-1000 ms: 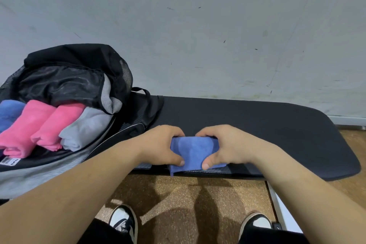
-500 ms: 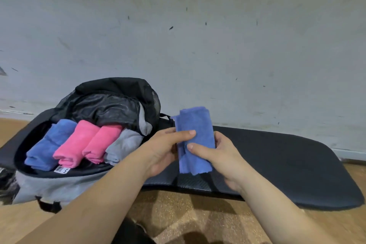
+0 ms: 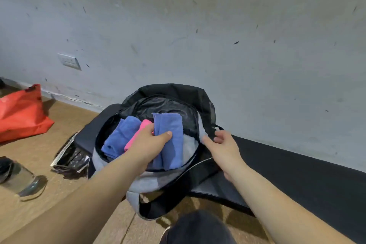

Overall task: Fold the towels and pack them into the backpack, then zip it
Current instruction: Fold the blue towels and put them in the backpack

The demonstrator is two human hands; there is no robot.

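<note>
1. The backpack (image 3: 172, 93) lies open at the left end of the black padded tabletop (image 3: 297, 174), with its mouth facing up and its black flap thrown back toward the wall.
2. The left grip (image 3: 148, 144) holds the folded blue towel (image 3: 170, 144). The thumb lies across the towel's upper face and the remaining fingers are curled beneath it.
3. The folded blue towel stands lengthwise in the mouth of the backpack, right of centre. Its far end lies over the black lining and its near end reaches the front rim. The left grip clasps it from its left edge.
4. Inside the backpack, left of the left grip, lie a second blue towel (image 3: 118, 138) and a pink towel (image 3: 136, 136), side by side and touching. A grey towel (image 3: 190, 144) shows just right of the held towel.
5. The right grip (image 3: 221, 144) is at the right rim of the backpack, fingers curled onto the rim fabric, clear of all the towels.
6. On the floor beyond the left end of the tabletop lies a red bag (image 3: 19, 113).
</note>
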